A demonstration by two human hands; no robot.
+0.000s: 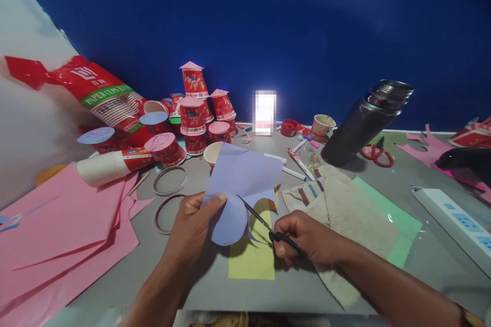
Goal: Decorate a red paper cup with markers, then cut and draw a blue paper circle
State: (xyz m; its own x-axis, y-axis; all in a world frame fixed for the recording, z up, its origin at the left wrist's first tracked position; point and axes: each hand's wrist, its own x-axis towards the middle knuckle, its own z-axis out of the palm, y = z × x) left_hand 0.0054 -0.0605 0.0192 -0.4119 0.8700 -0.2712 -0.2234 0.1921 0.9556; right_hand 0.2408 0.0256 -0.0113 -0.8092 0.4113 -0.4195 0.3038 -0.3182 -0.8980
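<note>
Standing in a pile at the back of the worktop, red paper cups are upside down, some with pink paper tops. A red plastic bag left of them has more cups stacked inside. A black flask stands on the right; what is in it cannot be seen. The left hand reaches up from below, its thumb on top, and its fingers pinch the purple paper above the yellow paper. The right hand comes in from the right, its fingers curled around the black-handled scissors, with the blade tip on the purple paper.
</note>
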